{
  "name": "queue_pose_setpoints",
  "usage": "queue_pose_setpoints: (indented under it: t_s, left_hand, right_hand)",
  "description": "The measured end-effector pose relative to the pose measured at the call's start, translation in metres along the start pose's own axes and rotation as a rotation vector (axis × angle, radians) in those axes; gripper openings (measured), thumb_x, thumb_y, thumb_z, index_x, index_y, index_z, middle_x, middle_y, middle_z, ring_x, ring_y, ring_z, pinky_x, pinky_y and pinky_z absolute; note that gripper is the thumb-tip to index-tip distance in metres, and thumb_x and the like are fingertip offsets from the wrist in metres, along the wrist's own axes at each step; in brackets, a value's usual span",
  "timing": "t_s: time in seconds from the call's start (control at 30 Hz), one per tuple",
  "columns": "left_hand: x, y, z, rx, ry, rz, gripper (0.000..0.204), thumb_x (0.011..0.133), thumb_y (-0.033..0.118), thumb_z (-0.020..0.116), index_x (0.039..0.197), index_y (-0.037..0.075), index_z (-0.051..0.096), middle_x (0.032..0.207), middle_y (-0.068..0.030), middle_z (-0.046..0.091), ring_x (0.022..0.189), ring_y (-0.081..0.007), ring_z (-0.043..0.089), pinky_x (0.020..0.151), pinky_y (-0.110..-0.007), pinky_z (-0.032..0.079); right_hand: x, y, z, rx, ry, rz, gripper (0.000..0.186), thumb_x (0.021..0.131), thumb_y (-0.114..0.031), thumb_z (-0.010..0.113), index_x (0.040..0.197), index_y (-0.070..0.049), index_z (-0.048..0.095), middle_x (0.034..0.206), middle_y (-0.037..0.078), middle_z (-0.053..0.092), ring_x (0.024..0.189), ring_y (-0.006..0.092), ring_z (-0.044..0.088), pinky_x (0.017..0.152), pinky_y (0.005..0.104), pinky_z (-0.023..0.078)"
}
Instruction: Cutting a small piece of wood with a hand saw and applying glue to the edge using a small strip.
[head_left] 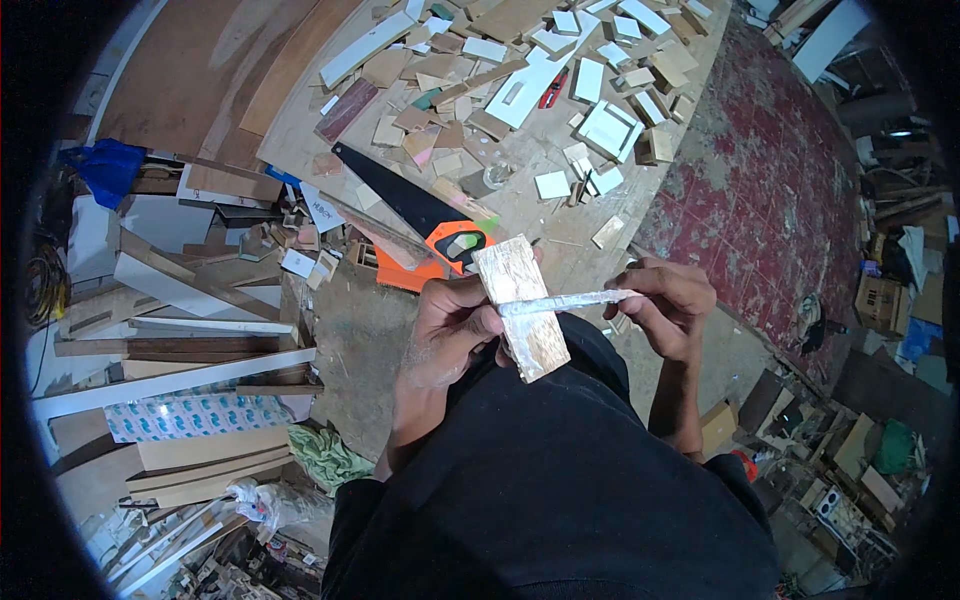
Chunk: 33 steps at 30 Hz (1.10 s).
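Observation:
In front of my chest, my left hand (447, 335) grips a small rectangular block of pale wood (538, 345), its thumb pressing near the block's middle. A whitish, shiny, narrow strip (575, 301) crosses the block's face and stretches out to the right. My right hand (672, 305) pinches the strip's far end between thumb and fingertips. Whether the strip goes round the block's underside is hidden. Just beyond my left hand, a handsaw (400, 195) with a black blade and orange handle lies at the workbench's near edge.
Scattered wood offcuts (430, 140) and white board pieces cover the workbench (560, 225); a red-handled tool (553, 88) lies among them. Stacked boards (200, 350) and a green cloth (325, 455) are at the left. Beyond the red floor (740, 200), boxes and scraps (880, 300) line the right.

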<state>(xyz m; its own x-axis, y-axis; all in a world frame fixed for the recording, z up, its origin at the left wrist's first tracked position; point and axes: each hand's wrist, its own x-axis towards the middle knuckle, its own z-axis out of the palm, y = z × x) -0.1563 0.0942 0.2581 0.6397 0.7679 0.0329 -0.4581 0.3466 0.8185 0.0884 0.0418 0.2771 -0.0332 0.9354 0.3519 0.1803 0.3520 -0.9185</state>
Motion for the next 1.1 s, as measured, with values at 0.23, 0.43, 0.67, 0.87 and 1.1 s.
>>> queue_pose_setpoints:
  t_s: [0.23, 0.43, 0.67, 0.87, 1.1]
  left_hand:
    - [0.001, 0.006, -0.002, -0.048, -0.052, -0.133, 0.059, 0.083, 0.035, 0.068, 0.120, -0.008, 0.052, 0.106, -0.0221, 0.064, 0.095, -0.0315, 0.066, 0.080, -0.040, 0.055]
    - [-0.002, -0.003, 0.003, -0.114, 0.050, -0.029, 0.049, 0.085, 0.028, 0.065, 0.114, -0.011, 0.057, 0.102, -0.0227, 0.066, 0.087, -0.0230, 0.067, 0.070, -0.028, 0.054]
    - [-0.008, -0.015, -0.008, -0.170, 0.105, -0.005, 0.045, 0.084, 0.024, 0.067, 0.113, -0.009, 0.058, 0.103, -0.0231, 0.065, 0.093, -0.0264, 0.067, 0.076, -0.032, 0.056]
    - [-0.003, -0.014, 0.002, -0.277, 0.117, 0.014, 0.042, 0.082, 0.023, 0.070, 0.110, -0.006, 0.061, 0.104, -0.0220, 0.065, 0.096, -0.0306, 0.066, 0.077, -0.035, 0.057]
    - [0.001, -0.004, 0.008, -0.311, 0.160, 0.043, 0.031, 0.083, 0.021, 0.068, 0.110, 0.004, 0.064, 0.113, -0.0176, 0.063, 0.104, -0.0342, 0.062, 0.088, -0.044, 0.053]
  right_hand:
    - [0.010, -0.006, 0.000, 0.071, 0.094, 0.088, 0.012, 0.082, -0.004, 0.063, 0.089, 0.005, 0.067, 0.072, 0.013, 0.065, 0.059, 0.0164, 0.064, 0.049, 0.0260, 0.049]
    - [0.007, -0.001, -0.007, 0.051, -0.059, 0.056, 0.011, 0.080, -0.004, 0.065, 0.087, 0.004, 0.069, 0.070, 0.013, 0.065, 0.059, 0.0158, 0.064, 0.049, 0.0259, 0.048]
    - [0.005, 0.002, -0.006, 0.148, -0.041, 0.024, 0.012, 0.081, -0.005, 0.065, 0.087, 0.004, 0.069, 0.071, 0.013, 0.066, 0.059, 0.0164, 0.064, 0.051, 0.0255, 0.048]
    - [0.011, 0.000, -0.007, 0.087, -0.105, 0.084, 0.012, 0.081, -0.005, 0.065, 0.087, 0.004, 0.069, 0.074, 0.014, 0.067, 0.060, 0.0165, 0.064, 0.051, 0.0267, 0.049]
    - [0.010, 0.001, -0.011, 0.177, -0.181, 0.036, 0.011, 0.080, -0.005, 0.067, 0.087, 0.003, 0.070, 0.075, 0.013, 0.068, 0.060, 0.0163, 0.065, 0.051, 0.0270, 0.049]
